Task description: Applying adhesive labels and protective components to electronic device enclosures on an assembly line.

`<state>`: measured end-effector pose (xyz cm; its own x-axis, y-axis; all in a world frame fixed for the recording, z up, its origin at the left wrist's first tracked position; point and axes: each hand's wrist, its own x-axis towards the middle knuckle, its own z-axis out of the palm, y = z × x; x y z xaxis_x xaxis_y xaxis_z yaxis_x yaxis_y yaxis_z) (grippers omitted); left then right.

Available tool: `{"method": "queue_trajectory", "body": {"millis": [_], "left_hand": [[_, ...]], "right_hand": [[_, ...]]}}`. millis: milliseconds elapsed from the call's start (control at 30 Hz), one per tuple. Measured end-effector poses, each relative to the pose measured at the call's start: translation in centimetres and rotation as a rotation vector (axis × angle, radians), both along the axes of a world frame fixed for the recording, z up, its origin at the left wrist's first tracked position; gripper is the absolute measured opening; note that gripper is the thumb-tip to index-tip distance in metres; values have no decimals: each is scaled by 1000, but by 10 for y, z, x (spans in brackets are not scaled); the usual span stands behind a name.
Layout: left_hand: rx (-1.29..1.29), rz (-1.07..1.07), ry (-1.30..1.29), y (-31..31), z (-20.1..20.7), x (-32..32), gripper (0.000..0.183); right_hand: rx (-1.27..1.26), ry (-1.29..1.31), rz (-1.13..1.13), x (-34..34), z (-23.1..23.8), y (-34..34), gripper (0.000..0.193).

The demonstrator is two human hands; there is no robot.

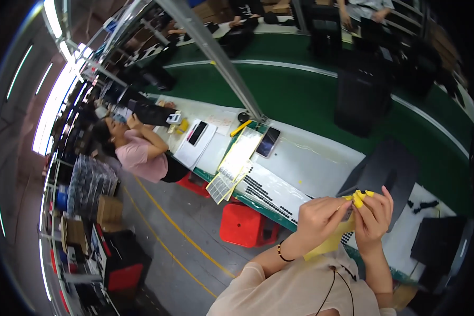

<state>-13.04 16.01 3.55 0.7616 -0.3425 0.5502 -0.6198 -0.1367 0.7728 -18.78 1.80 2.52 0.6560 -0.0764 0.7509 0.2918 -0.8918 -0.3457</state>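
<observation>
My left hand (320, 221) and my right hand (373, 218) meet in front of my chest, over the near edge of the table. Yellow finger covers (358, 201) sit on some fingertips. My right fingers pinch a tiny black piece (362, 193), its kind too small to tell. The left fingers are pressed together right beside it; what they hold, if anything, is hidden. A yellow sheet (329, 245) shows below the hands; whether a hand grips it I cannot tell. Behind them stands a dark grey shell-like panel (382, 171) on the white table (316, 158).
Rows of small black round pads (268, 195) lie left of my hands, near label sheets (237, 163) and a phone (268, 142). A metal post (216, 58) rises behind. Beyond runs a green conveyor belt (295, 79) carrying a black case (361, 95). A co-worker (142, 150) sits left, past a red stool (242, 225).
</observation>
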Motion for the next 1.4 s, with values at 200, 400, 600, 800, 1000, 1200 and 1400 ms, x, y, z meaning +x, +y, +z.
{"method": "queue_trajectory", "body": {"millis": [200,400,600,800,1000,1200,1400], "left_hand": [[-17,18,272,4,-8,2,10],[-36,-162,590,6,-5,6,11],[-158,-403,767,6,-22,6,16],[-178,-422,905,8,-36,9,23],[-133,-302,780,15,-35,27,17],[-46,-366,526,17,-40,31,1],[-42,-359,487,13,-46,29,2]], "right_hand": [[4,7,37,9,-1,3,19],[34,2,70,7,-3,-3,18],[21,-27,128,-6,-11,-13,23],[-35,-15,161,-16,-9,-18,24],[21,-100,228,-41,40,-31,21],[602,69,-133,-3,27,-101,34],[811,258,-83,7,5,-108,47]]}}
